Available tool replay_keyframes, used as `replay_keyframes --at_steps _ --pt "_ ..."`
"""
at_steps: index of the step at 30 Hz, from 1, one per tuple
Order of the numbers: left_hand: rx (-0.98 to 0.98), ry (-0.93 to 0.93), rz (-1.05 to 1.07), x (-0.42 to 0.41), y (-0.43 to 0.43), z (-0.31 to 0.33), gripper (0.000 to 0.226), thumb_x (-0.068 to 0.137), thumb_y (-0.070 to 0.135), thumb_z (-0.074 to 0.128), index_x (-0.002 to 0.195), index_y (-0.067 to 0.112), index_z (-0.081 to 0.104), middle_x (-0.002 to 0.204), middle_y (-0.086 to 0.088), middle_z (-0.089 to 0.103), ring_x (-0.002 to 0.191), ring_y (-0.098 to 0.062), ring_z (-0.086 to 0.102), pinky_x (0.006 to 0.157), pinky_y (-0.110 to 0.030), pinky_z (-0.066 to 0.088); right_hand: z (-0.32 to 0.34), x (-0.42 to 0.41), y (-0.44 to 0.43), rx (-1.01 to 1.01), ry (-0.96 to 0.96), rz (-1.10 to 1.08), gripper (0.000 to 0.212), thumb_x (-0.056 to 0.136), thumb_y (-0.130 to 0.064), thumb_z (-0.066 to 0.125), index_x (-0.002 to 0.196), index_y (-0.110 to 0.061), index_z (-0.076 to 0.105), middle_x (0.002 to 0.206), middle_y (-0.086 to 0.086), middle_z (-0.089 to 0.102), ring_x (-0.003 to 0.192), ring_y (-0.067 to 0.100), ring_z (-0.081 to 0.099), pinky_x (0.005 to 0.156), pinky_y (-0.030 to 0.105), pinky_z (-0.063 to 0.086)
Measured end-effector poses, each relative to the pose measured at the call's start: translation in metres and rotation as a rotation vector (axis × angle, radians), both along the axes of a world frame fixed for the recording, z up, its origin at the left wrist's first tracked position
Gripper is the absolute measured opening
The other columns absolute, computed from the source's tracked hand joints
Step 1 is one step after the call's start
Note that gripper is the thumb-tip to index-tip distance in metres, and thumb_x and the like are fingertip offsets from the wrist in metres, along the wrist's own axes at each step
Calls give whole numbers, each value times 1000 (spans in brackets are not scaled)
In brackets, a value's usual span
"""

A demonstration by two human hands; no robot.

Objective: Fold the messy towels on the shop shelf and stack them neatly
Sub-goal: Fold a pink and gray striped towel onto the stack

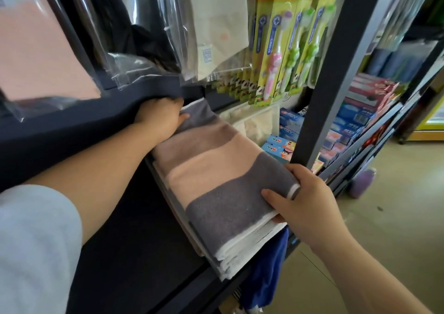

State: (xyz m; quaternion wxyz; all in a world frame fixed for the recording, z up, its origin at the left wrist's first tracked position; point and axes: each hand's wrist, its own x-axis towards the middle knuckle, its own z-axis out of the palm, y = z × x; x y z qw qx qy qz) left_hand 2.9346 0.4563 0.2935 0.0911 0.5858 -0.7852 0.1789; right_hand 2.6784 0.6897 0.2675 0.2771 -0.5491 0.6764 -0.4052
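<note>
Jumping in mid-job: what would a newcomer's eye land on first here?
First, the folded grey-and-peach striped towel at centre frame, with the right grip pinching its near corner and the left grip on its far end under the dark shelf edge. Next, the bright toothbrush packs hanging at upper right, and a blue cloth dangling below the towel's near end.

Seen from my remote feed: "BANNER" runs vertically down the blue strip of a hanging toothbrush pack (272, 42). Print on the toothpaste boxes (280, 145) below is too small for me to read.
</note>
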Motion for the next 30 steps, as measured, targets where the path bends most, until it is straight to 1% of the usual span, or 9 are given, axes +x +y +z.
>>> replay_keyframes --at_steps 5,8,10,12,15,18,20,22,30 --pt "58 -84 76 0 1 -11 34 99 44 55 111 12 59 114 -15 67 101 -38 65 71 -37 42 -1 -3 5 30 167 -49 37 79 -34 81 111 -29 61 84 -8 69 67 17 70 67 36 57" --pt "-37 7 -60 1 9 -9 37 93 35 64 123 13 59 121 -16 61 109 -40 57 83 -43 43 5 2 14 -39 737 -106 50 76 -55 75 117 -29 59 102 -7 61 81 24 67 57 32 49" --pt "-102 95 -169 -3 18 -8 43 92 40 63 130 19 60 129 -11 60 115 -38 52 96 -47 41 14 9 19 -233 925 -125 52 74 -56 74 112 -21 64 104 1 56 82 29 64 52 32 48" --pt "9 249 -228 -11 28 -6 55 90 57 49 136 28 58 139 -4 56 124 -34 50 104 -46 38 22 20 16 -400 908 -19 51 81 -58 67 111 -17 67 105 5 55 89 31 60 62 39 54" --pt "311 263 -251 -23 33 -11 78 81 81 24 148 43 40 161 9 34 148 -23 28 120 -48 22 29 38 -3 -364 850 249 62 89 -70 46 121 -20 65 121 6 57 110 31 56 91 46 51" --pt "499 91 -154 -24 30 -19 80 82 89 21 154 54 15 168 15 2 155 -20 0 123 -53 1 24 54 -29 -89 892 416 86 80 -89 27 149 -40 37 161 9 28 149 35 22 120 53 23" --pt "541 88 -109 -20 28 -24 86 75 93 18 153 57 9 168 14 -5 155 -21 -5 122 -55 -4 11 56 -40 79 883 483 103 67 -99 18 156 -48 7 169 4 -4 154 34 -9 122 60 0" --pt "550 99 -104 -14 25 -26 94 69 96 16 153 56 8 168 10 -6 155 -20 -7 122 -56 -4 0 54 -42 151 858 507 112 58 -103 14 154 -51 -7 168 0 -14 153 33 -18 119 63 -6" --pt "569 150 -124 -15 15 -32 99 66 100 21 153 54 8 169 4 -4 155 -24 0 124 -51 4 -9 48 -34 135 832 461 115 53 -106 11 152 -53 -13 168 -4 -15 153 30 -20 122 58 -8"
